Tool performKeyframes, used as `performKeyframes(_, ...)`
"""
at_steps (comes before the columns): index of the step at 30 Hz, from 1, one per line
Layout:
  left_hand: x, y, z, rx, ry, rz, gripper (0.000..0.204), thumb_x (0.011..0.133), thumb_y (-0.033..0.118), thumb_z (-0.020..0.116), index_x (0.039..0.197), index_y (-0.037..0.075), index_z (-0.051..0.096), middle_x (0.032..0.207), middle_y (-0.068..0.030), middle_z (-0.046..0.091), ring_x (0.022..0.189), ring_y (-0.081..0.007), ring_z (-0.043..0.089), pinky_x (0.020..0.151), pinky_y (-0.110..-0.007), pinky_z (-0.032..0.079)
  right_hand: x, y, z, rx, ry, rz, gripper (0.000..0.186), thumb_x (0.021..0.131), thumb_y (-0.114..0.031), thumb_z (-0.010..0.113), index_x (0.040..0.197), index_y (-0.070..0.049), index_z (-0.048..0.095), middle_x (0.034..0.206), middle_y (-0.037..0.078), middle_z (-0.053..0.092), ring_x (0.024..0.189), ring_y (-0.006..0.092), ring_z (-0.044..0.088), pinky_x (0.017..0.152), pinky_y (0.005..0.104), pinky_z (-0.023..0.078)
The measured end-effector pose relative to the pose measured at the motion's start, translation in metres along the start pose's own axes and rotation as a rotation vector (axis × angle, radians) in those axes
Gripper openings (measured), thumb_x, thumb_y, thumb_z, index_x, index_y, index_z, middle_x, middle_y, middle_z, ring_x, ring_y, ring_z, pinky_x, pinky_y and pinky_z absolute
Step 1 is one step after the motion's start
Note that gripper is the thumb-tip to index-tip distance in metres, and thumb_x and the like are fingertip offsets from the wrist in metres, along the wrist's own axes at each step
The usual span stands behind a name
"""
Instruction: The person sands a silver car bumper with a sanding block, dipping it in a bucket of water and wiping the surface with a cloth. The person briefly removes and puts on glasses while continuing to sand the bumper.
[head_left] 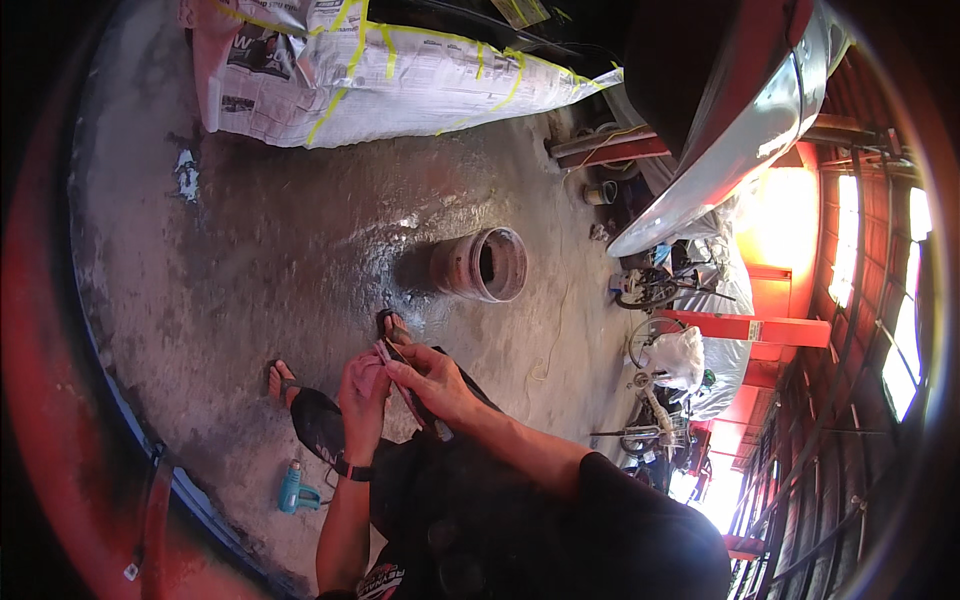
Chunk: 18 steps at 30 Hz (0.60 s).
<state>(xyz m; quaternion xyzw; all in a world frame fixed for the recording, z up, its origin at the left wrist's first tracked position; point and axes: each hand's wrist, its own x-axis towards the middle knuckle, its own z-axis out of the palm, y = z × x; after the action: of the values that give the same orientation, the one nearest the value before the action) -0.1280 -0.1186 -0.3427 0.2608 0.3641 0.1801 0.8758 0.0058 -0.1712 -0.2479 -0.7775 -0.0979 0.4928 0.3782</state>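
My left hand [364,392], with a dark band at its wrist, has its fingers closed around a crumpled pink cloth [372,374]. My right hand [436,382] meets it in front of my body, its thumb and fingers pinching a thin, narrow strip-like tool [411,399] whose kind I cannot make out. One end of that tool reaches the cloth between both hands; the other slants down past my right palm. Beyond my hands, a dirty round bucket [462,266] stands on the wet concrete floor [290,235].
A teal heat gun [296,490] lies on the floor to the left. Newspaper masking [420,85] with yellow tape covers a vehicle at the far side. A silver body panel [740,125] juts in at upper right. Bicycles [650,290] and a white bag [676,358] line the right.
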Motion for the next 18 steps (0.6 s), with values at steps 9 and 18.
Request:
performKeyframes(9,0.003,-0.022,0.0,0.182,0.079,0.08,0.038,0.104,0.015,0.074,0.137,0.002,0.06,0.129,-0.0075,0.067,0.121,-0.0171,0.062,0.107,-0.031,0.048,0.003,0.003,-0.032,-0.059,-0.047,0.125,0.049,0.104,-0.041,0.072,0.127,0.002,0.072,0.108,0.004,0.067,0.104,0.0103,0.059,0.087,0.0297,0.05)
performKeyframes(18,0.072,-0.1,0.119,0.888,-0.227,0.293,0.057,0.1,0.02,0.077,0.147,0.0,0.053,0.128,-0.0169,0.071,0.118,-0.0287,0.071,0.103,-0.037,0.056,0.038,0.214,-0.221,0.846,0.176,0.415,0.043,0.104,-0.046,0.069,0.113,-0.005,0.075,0.097,0.005,0.074,0.085,0.0179,0.069,0.076,0.0343,0.055)
